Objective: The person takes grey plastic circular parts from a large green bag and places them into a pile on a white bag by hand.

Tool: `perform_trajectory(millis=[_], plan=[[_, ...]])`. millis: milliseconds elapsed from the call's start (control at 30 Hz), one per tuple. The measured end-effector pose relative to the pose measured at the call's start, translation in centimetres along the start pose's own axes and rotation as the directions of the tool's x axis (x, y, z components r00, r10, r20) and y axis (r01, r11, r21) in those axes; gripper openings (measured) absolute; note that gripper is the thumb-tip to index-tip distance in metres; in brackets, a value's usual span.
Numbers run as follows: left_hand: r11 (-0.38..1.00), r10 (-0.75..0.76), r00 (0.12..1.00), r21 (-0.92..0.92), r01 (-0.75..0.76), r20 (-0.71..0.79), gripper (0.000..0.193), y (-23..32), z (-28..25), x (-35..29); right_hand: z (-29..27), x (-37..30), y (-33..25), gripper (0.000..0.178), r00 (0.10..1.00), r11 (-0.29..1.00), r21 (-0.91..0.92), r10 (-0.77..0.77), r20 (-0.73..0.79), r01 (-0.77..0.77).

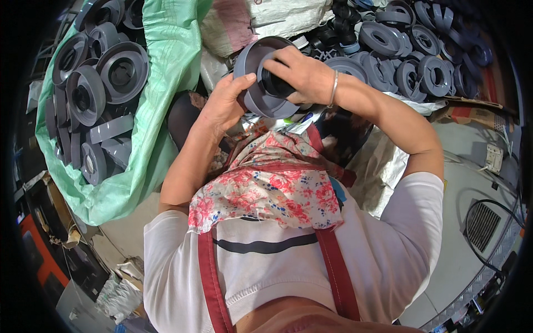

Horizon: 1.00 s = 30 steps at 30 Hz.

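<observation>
In front of my apron (272, 183) I have a round grey plastic housing (261, 104), shaped like a shallow bowl and tilted towards me. My left hand (226, 101) grips its left wall, with the thumb lying over the rim. My right hand (302, 76) reaches in from the right, its fingers bent around a black ring (273, 86) at the middle of the housing. Whether the ring is seated or loose cannot be seen, as the fingers cover part of it. A thin bracelet sits on my right wrist.
To the left, a green woven sack (161, 72) holds several similar grey housings (123, 72). More grey parts (383, 39) are heaped at the far right, beside black rings (338, 33). White sacking (288, 16) lies ahead. A black cable (469, 225) curls over the floor at right.
</observation>
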<state>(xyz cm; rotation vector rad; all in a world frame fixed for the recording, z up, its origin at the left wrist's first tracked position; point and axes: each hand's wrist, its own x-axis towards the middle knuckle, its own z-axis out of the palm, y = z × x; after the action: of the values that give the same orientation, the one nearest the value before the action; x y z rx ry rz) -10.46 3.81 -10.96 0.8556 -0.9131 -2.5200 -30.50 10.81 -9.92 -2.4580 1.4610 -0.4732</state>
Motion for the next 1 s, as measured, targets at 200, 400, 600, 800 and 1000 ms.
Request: perform_trajectory(millis=[200,400,600,800,1000], plan=[[0.995,0.088,0.996,-0.043,-0.088,-0.005,0.04,-0.3,1.4,-0.9,0.8,-0.2,-0.8,0.077,0.989,0.988,0.128,0.099,-0.111,-0.084],[1.0,0.012,1.0,0.003,-0.013,0.02,0.038,-0.3,0.5,-0.6,0.4,-0.6,-0.4,0.076,0.998,0.992,0.118,0.041,-0.05,-0.035],[0.996,-0.084,0.993,-0.046,0.081,-0.08,0.037,-0.1,0.1,-0.1,0.1,-0.8,-0.8,0.078,0.997,0.997,-0.025,-0.075,-0.03,0.075],[0.998,0.018,1.0,-0.063,-0.02,-0.022,0.041,-0.8,1.3,-0.8,1.0,-0.8,0.1,0.073,0.99,0.955,0.277,0.13,-0.056,-0.109],[0.751,0.394,0.914,0.606,-0.262,-0.094,0.04,-0.6,2.1,-1.6,1.5,-0.1,1.2,0.085,0.578,-0.455,0.632,0.272,0.769,-0.627]])
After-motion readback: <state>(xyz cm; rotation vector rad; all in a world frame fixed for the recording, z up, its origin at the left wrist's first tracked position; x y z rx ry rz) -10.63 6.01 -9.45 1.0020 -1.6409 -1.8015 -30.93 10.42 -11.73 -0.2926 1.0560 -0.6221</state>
